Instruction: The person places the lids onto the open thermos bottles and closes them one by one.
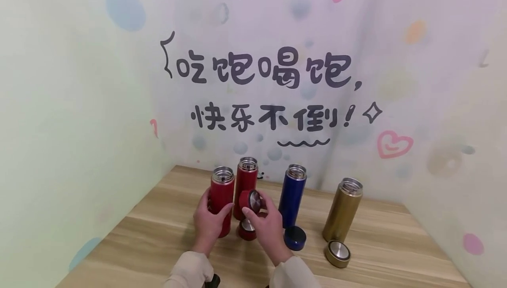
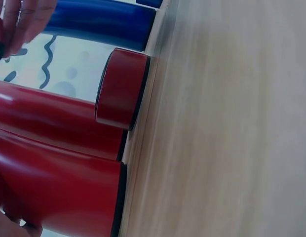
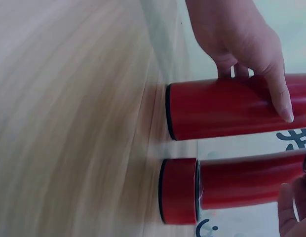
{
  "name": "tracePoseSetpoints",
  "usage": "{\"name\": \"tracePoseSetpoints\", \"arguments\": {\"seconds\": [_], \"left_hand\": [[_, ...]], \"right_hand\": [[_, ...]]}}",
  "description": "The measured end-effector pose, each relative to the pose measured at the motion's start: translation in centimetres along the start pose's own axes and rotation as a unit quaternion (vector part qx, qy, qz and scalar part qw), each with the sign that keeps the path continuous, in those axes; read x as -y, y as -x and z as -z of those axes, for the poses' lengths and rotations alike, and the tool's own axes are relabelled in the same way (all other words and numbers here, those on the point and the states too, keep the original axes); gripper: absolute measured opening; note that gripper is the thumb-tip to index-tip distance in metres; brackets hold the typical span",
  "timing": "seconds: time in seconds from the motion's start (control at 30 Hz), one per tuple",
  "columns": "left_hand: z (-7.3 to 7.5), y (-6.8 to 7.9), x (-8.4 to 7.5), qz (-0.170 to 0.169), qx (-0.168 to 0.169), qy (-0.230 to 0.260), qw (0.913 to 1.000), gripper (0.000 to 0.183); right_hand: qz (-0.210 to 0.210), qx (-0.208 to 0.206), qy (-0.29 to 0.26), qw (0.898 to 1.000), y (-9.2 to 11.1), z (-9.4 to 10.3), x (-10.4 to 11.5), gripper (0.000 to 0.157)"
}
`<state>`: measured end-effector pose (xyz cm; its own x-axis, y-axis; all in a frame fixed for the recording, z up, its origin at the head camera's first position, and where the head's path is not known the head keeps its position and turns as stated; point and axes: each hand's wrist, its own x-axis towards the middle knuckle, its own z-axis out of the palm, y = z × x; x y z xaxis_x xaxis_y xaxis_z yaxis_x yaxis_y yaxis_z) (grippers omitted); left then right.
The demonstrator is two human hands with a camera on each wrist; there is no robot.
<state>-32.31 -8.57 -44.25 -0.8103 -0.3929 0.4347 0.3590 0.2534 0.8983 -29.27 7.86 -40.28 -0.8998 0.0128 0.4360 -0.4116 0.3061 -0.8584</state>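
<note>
My left hand grips a red thermos bottle that stands upright with its steel mouth uncovered. In the right wrist view the left thumb and fingers lie around this bottle. Beside its upper body my right hand pinches a red lid, tipped so the steel inner face shows. Just behind is a second red bottle, also uncovered, partly covered by the held lid. A second red lid lies on the table in front of it, steel face up, and appears on edge in the left wrist view.
To the right stand an uncapped blue bottle and an uncapped gold bottle. A blue lid, dark top up, and a gold lid, steel face up, lie before them. The wooden table meets a decorated backdrop.
</note>
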Motion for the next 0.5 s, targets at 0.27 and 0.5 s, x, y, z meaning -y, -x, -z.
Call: {"name": "tracePoseSetpoints", "arguments": {"seconds": [0.27,0.5], "left_hand": [[0.2,-0.7,-0.3,0.001,0.041,-0.018,0.999,0.078],[0.8,-0.9,-0.2,-0.001,0.065,-0.032,0.9974,0.079]], "right_hand": [[0.021,-0.014,-0.037,0.999,-1.2,-0.8,0.9,0.065],[0.037,-0.011,-0.039,0.998,-2.4,-1.8,1.6,0.068]]}}
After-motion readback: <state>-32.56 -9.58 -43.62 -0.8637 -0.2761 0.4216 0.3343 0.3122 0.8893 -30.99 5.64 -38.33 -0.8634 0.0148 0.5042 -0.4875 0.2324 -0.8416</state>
